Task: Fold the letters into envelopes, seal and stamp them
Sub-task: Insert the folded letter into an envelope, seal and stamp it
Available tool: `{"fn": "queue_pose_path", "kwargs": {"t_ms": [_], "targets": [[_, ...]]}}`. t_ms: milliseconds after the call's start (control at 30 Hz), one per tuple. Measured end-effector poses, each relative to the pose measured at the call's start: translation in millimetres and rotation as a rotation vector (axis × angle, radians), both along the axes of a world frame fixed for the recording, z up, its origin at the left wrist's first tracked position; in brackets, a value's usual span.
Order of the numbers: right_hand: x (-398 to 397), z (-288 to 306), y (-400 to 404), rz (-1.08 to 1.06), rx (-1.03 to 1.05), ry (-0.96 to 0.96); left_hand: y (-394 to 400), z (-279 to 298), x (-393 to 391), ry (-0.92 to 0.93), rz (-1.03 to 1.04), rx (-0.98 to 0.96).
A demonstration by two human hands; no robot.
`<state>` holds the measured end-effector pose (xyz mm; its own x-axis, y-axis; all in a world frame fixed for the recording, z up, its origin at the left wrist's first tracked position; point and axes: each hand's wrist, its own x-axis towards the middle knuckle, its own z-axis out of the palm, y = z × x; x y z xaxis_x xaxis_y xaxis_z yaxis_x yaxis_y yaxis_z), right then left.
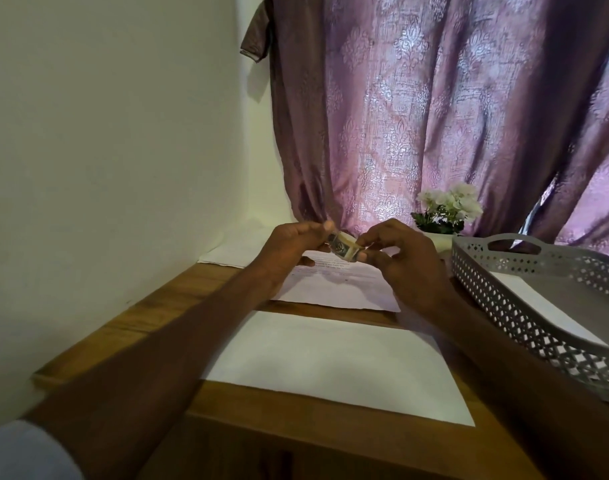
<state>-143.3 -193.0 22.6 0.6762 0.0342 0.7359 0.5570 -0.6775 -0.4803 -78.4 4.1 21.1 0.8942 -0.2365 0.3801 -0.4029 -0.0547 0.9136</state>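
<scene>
While a white envelope (334, 362) is lying flat on the wooden table (150, 306), the left hand (289, 251) and right hand (403, 261) are pinching a small stamp strip (342, 250) together above it. Beyond them a printed letter (334, 285) is resting, and a grey perforated tray (524, 306) is sitting to the right.

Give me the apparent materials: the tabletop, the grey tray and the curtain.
Tabletop: looks like wood or wood veneer, warm brown with visible grain, low sheen.
Grey tray: probably moulded plastic, matte, with a uniform lattice of cut-outs and an integrated handle slot.
Curtain: woven fabric, mauve, with a shiny raised damask pattern and soft hanging folds.
</scene>
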Motion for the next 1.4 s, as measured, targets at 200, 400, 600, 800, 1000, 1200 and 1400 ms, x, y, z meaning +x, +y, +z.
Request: {"fn": "queue_pose_path", "kwargs": {"t_ms": [200, 400, 600, 800, 1000, 1200, 1400], "targets": [[1.3, -2.1, -2.1, -0.052, -0.032, 0.041, 2.7, -3.6, 6.3, -0.036, 0.045, -0.028], [0.0, -0.8, -20.1, -0.425, -0.240, 0.094, 5.0, -6.4, 12.6, -0.048, 0.068, -0.026], [-8.0, 1.4, -31.0, -0.671, -0.492, 0.447, 0.6, -11.3, 14.5, -0.050, 0.033, 0.092], [-7.0, 1.3, -34.7, -0.653, -0.602, 0.515, -1.1, -11.3, 13.6, -0.051, 0.053, 0.128], [-9.7, 7.4, -23.1, -0.411, -0.161, 0.224, -1.4, -12.1, 11.6, -0.074, 0.050, 0.128], [-6.2, 3.8, 12.4, 0.026, 0.238, 0.235, -8.2, -9.6, 4.0, -0.108, 0.037, 0.126], [0.3, 1.8, 13.4, 0.162, 0.523, 0.315, -10.4, -7.5, -3.4, -0.106, -0.003, 0.110]]}}
